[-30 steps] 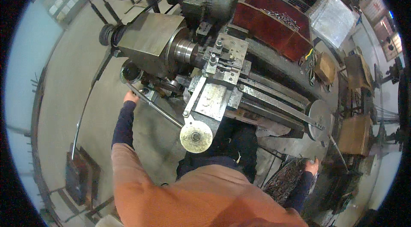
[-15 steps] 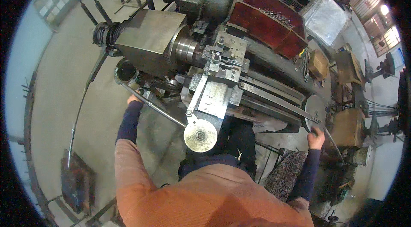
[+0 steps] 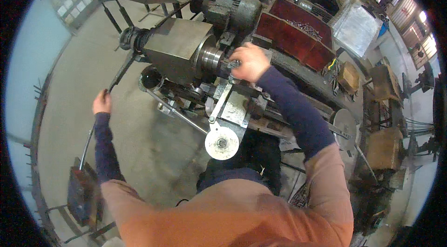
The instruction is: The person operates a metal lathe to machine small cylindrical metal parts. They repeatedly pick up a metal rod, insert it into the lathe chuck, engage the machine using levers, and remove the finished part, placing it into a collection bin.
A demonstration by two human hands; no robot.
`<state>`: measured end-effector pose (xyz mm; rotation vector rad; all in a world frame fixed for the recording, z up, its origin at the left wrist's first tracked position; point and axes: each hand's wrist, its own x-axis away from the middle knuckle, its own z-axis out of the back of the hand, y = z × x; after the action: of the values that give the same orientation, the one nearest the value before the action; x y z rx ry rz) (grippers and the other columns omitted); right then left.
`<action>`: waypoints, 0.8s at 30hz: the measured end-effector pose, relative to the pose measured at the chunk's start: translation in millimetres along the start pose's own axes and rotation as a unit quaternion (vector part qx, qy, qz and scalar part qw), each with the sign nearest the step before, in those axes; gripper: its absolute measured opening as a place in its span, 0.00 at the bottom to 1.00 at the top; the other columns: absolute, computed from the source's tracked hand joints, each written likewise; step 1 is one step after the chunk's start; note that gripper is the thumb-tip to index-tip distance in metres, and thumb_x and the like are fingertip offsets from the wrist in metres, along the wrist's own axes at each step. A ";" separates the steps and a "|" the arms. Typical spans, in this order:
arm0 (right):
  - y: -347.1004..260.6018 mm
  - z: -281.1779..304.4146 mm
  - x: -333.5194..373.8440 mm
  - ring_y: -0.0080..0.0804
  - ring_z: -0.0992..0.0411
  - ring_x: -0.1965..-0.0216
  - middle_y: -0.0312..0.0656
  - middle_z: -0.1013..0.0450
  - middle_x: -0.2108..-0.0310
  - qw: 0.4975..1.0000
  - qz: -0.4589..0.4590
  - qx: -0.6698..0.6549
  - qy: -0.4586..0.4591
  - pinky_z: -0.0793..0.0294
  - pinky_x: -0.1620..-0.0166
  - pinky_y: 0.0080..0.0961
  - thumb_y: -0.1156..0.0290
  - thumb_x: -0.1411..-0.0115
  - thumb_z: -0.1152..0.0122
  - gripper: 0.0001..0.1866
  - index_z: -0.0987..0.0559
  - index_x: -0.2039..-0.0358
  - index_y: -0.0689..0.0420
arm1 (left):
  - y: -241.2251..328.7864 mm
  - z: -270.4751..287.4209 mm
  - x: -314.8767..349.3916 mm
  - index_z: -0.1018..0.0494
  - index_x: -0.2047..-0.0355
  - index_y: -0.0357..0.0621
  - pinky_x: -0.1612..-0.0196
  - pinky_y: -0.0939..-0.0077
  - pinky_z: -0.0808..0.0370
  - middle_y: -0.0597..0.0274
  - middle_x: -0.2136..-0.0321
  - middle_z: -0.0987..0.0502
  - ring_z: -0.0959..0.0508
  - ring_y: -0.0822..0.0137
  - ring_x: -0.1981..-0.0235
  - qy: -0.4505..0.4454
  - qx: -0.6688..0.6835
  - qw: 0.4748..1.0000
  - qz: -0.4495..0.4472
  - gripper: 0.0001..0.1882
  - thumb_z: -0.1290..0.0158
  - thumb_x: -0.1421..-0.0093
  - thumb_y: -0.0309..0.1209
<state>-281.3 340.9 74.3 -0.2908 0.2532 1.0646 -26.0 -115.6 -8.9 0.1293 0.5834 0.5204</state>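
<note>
Out at the left, my left hand [image 3: 102,101] is closed round the long metal lever [image 3: 122,72], which slants down from the left end of the lathe's headstock [image 3: 179,39]. My right hand [image 3: 251,63] reaches across the lathe to the front of the spindle nose [image 3: 212,59]. Its fingers are curled together by the tool post, and what they grip is hidden. Most of the tool post is under this hand. Nearer to me lie the cross slide [image 3: 236,107] and a round pale handwheel [image 3: 222,143].
Behind the lathe stand a motor [image 3: 233,7] and a red metal bin [image 3: 293,37] with small metal parts in it. A large round wheel [image 3: 343,128] sits at the bed's right end. A dark box [image 3: 84,200] stands on the floor at lower left.
My left hand has moved left and up from beside the headstock's lower front onto the long lever. My right hand has left the right-end wheel and come to the spindle and tool post.
</note>
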 end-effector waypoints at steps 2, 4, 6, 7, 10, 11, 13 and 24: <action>-14.4 -21.1 -28.9 0.43 0.32 0.72 0.43 0.28 0.79 0.989 -0.091 0.028 -0.116 0.32 0.64 0.33 0.65 0.70 0.44 0.12 0.22 0.81 0.54 | -46.8 37.8 4.4 0.30 0.64 0.42 0.63 0.65 0.32 0.48 0.66 0.28 0.28 0.53 0.63 -0.036 -0.094 0.992 0.083 0.18 0.56 0.48 0.43; -24.3 -29.5 -39.1 0.42 0.29 0.71 0.47 0.28 0.78 0.989 -0.075 0.039 -0.123 0.30 0.64 0.33 0.64 0.69 0.44 0.12 0.22 0.82 0.55 | -72.2 48.3 42.3 0.30 0.64 0.42 0.60 0.63 0.33 0.49 0.62 0.29 0.30 0.53 0.61 -0.129 -0.149 0.962 0.192 0.24 0.61 0.47 0.49; -26.0 -26.8 -41.6 0.41 0.28 0.72 0.48 0.28 0.78 0.986 -0.099 0.022 -0.131 0.29 0.66 0.33 0.65 0.70 0.44 0.12 0.22 0.82 0.57 | -84.7 20.1 75.1 0.29 0.65 0.43 0.59 0.61 0.34 0.49 0.65 0.28 0.30 0.51 0.62 -0.095 -0.154 0.952 0.245 0.29 0.66 0.47 0.55; -18.9 -29.1 -40.1 0.41 0.28 0.72 0.48 0.28 0.78 0.989 -0.080 0.020 -0.127 0.29 0.66 0.32 0.65 0.70 0.44 0.13 0.23 0.81 0.58 | -45.9 24.0 80.6 0.29 0.66 0.42 0.61 0.61 0.33 0.48 0.66 0.28 0.29 0.51 0.63 -0.085 -0.163 0.949 0.255 0.29 0.65 0.47 0.56; -18.8 -29.6 -42.0 0.41 0.28 0.73 0.49 0.28 0.78 0.986 -0.056 0.001 -0.159 0.29 0.66 0.31 0.66 0.72 0.44 0.15 0.23 0.80 0.60 | 32.1 52.6 111.0 0.30 0.72 0.41 0.67 0.60 0.32 0.49 0.72 0.27 0.27 0.51 0.68 -0.098 -0.148 0.948 0.264 0.28 0.60 0.50 0.57; -20.7 -29.3 -43.1 0.41 0.28 0.74 0.49 0.28 0.79 0.986 -0.055 -0.005 -0.156 0.29 0.68 0.31 0.66 0.72 0.43 0.14 0.23 0.80 0.60 | 37.3 47.7 120.1 0.30 0.73 0.41 0.68 0.59 0.32 0.50 0.75 0.27 0.27 0.51 0.69 -0.083 -0.165 0.943 0.278 0.27 0.58 0.51 0.56; -11.9 -30.2 -41.7 0.41 0.29 0.76 0.48 0.29 0.81 0.991 -0.055 0.008 -0.119 0.29 0.70 0.32 0.66 0.72 0.43 0.13 0.23 0.82 0.59 | 69.4 36.2 123.9 0.31 0.75 0.42 0.70 0.58 0.32 0.51 0.77 0.27 0.27 0.50 0.71 -0.065 -0.174 0.946 0.267 0.25 0.54 0.53 0.54; 73.7 92.3 53.0 0.44 0.31 0.74 0.47 0.29 0.79 0.978 -0.191 -0.003 0.087 0.30 0.67 0.33 0.65 0.67 0.45 0.10 0.23 0.81 0.54 | 88.3 33.8 119.1 0.31 0.68 0.45 0.70 0.59 0.30 0.53 0.75 0.26 0.26 0.52 0.72 -0.053 -0.213 0.937 0.271 0.17 0.54 0.53 0.43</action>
<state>-316.1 450.3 134.1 -0.4211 0.3350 0.6602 39.2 21.6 -16.5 -0.0993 0.3117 1.1585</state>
